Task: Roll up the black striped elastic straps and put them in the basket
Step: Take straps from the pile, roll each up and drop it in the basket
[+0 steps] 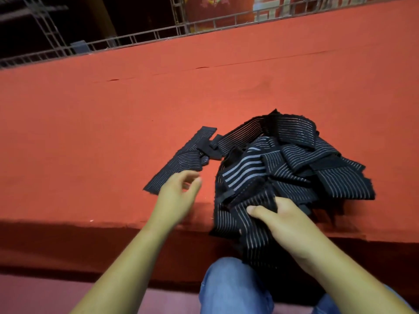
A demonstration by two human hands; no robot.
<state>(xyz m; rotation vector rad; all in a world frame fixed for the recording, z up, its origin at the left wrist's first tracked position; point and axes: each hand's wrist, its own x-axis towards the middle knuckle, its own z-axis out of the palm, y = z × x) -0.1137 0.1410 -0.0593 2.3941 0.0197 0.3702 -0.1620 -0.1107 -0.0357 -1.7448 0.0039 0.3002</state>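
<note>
Right hand (pixel 288 220) grips the near end of a black striped strap (pixel 233 225). The thumb lies across the top of the fabric and the fingers are tucked out of sight beneath it. This strap spills over the front edge of the counter (pixel 102 137) toward the person's lap.

Left hand (pixel 179 196) hovers just to the left, holding nothing, its fingers loosely curled and a little blurred. It sits over the near end of a flat strap (pixel 181 159) that lies stretched out diagonally on the counter. Whether it touches that strap cannot be told.

Beyond the right hand rises the heap of black striped elastic straps (pixel 299 159), a loose tangle of crossed and folded bands with thin pale lines. One piece shows broader grey stripes, and one band arches up at the back. The flat strap meets the heap at its far end.

A red cloth (pixel 294 82) covers the whole counter, smooth and matte, with a thin seam (pixel 226 64) running across its far part. The cloth drops over the front edge into shadow.

Behind the counter stands a metal lattice frame (pixel 136 39) against a dark room, with a red panel (pixel 226 10) at the upper right. At the bottom, a knee (pixel 231 286) in blue denim shows between the forearms, above a pinkish floor (pixel 34 295).
</note>
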